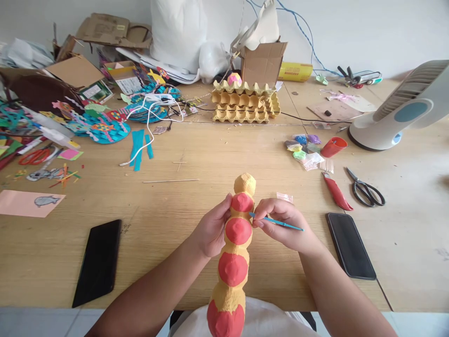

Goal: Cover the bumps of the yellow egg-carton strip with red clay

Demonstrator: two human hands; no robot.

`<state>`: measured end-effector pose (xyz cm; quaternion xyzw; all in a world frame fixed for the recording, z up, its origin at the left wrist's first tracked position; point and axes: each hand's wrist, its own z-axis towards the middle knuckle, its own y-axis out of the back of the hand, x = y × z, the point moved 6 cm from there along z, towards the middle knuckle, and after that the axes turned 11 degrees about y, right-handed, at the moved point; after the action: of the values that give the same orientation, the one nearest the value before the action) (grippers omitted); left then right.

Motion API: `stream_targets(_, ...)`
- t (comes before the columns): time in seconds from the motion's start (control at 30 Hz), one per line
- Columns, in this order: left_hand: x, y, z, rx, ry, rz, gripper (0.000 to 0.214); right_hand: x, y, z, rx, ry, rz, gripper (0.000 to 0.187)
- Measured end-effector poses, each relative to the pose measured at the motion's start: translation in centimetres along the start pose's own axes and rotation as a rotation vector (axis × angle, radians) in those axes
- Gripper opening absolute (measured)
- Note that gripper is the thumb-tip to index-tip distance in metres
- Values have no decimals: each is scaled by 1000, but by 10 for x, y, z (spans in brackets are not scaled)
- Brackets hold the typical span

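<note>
A long, knobbly yellow cardboard strip [229, 248] is gripped between the left hand's [213, 229] thumb and fingers, above the near edge of the pale wooden table [168, 210]. A slim blue plastic tool [286, 224] is pinched in the right hand [282, 220], its tip beside the strip; contact cannot be told. Four bumps are capped red; the far yellow knob [244, 184] is bare, so covering seems mostly done.
</note>
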<state>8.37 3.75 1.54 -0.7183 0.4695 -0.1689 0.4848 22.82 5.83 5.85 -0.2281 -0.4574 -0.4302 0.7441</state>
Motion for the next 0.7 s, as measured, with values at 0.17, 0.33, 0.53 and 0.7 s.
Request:
stream_targets(0.17,4,5,0,-25,25,-39,31,0,2,3,-40,-43,-68,4)
stream_targets(0.33,3,10,-2,-43,24,-43,32,-3,9,4,-162,-49,-142,13)
stream_targets(0.53,-2,5,-4,-66,-73,-66,24,16,3,5,-227,109,-271,15)
stream_targets(0.7,0,6,-1,-62,-137,-26,23,26,-6,3,-240,142,-417,13)
